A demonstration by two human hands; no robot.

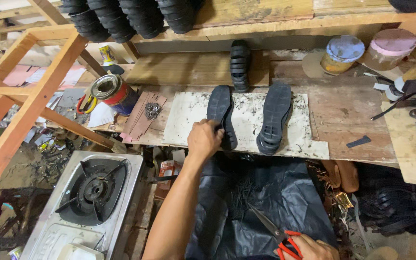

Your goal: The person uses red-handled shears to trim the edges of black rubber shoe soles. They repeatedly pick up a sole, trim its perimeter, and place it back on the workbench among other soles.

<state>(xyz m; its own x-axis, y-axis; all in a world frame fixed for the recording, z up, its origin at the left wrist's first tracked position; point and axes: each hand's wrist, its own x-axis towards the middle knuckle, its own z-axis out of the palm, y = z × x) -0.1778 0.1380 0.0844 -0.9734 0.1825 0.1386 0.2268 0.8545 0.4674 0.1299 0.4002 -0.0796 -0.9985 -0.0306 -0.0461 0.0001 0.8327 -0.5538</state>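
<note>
The left hand (204,138) reaches up from the near side and closes its fingers on the heel end of the left black shoe sole (221,114), which lies tread-up on a worn white board (246,126) at the front edge of the counter (343,120); the grip at the near end looks suited to pulling or steadying the sole rather than lifting it flat. A second black sole (274,118) lies just beside it on the same board, apart from the hand, the two set roughly parallel as a pair. The right hand (311,248), low at the picture's bottom edge, is wrapped around the red handles of a pair of scissors (270,228), blades shut and pointing up-left over a dark plastic sheet (266,192) that seems spread to catch trimmings. A stack of black soles (240,65) stands on edge against the back of the counter; an open tin (111,90) sits towards the left end.

The right hand is cut off by the frame, so its fingers are only partly seen; the left fingertips are hidden under the sole's edge; the small dark heap (152,110) near the tin is too small to identify.
</note>
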